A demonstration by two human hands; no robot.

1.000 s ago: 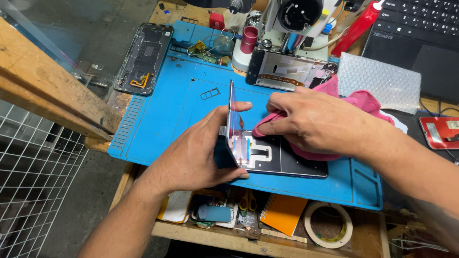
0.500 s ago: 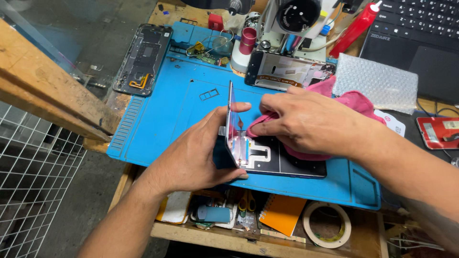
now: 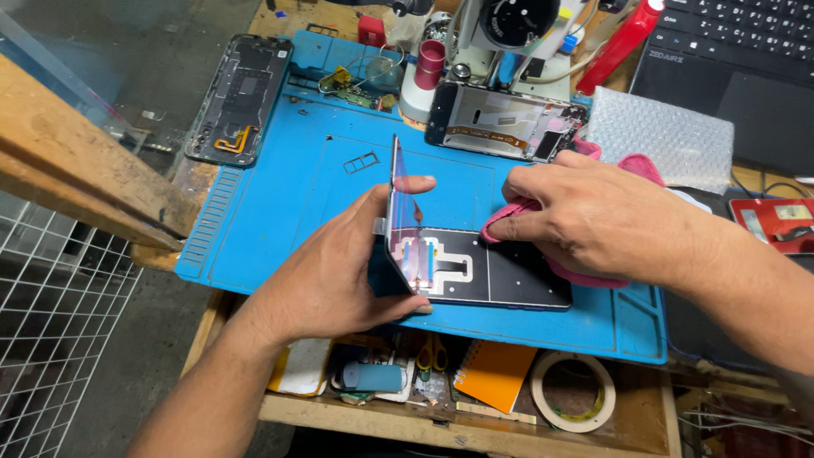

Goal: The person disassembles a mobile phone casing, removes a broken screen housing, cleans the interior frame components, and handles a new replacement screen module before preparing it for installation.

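Note:
My left hand [image 3: 339, 267] holds a phone screen panel [image 3: 397, 203] lifted upright on its edge, thumb on top, fingers behind it. The panel stays joined by a flat ribbon cable [image 3: 420, 259] to the opened phone body [image 3: 500, 276], which lies flat on the blue work mat [image 3: 288, 212]. My right hand [image 3: 593, 220] presses a pink cloth [image 3: 555, 267] against the phone body's inner surface, just right of the raised panel.
A second open phone frame [image 3: 509, 123] lies at the mat's far edge below a microscope [image 3: 509, 25]. A black phone back shell [image 3: 239, 97] sits far left. Bubble wrap [image 3: 661, 136], a laptop [image 3: 729, 59], a red bottle [image 3: 623, 38], tape roll [image 3: 572, 390] and orange notebook [image 3: 492, 373] surround.
My right hand with the pink cloth has slid slightly back and forth across the phone body. The left hand keeps the panel upright in the same place.

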